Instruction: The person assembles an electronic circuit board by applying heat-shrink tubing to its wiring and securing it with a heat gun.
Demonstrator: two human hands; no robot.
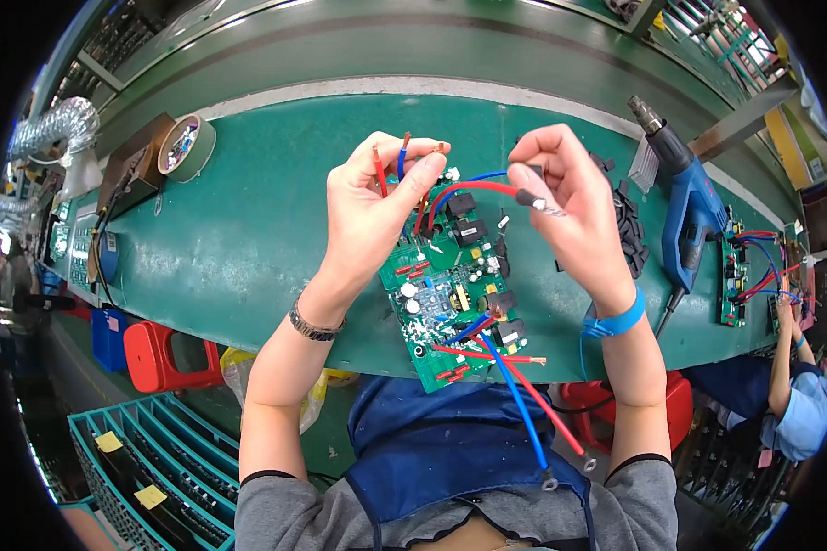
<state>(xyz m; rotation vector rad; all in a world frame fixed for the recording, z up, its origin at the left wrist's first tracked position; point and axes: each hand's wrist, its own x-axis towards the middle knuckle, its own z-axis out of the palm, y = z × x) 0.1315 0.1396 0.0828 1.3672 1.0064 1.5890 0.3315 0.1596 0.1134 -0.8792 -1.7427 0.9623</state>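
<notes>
Left hand (381, 197), curled, grips bare-ended wires (402, 163); right hand (570, 197), fingers bent, pinches a blue wire (489, 174). Board (443, 275) lies below, between them. One red wire (473, 185) is sleeved; the left's copper ends (406, 140) aren't.

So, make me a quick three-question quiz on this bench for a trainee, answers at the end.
1. True or false: the blue heat gun lies to the right of the green circuit board.
2. Which wrist wears the blue band? A) left B) right C) both
3. Fill in: two long wires with ring terminals reach past the bench's near edge; one is a blue wire, the other is ____.

Key:
1. True.
2. B, the wrist of the right hand.
3. Red.
</notes>
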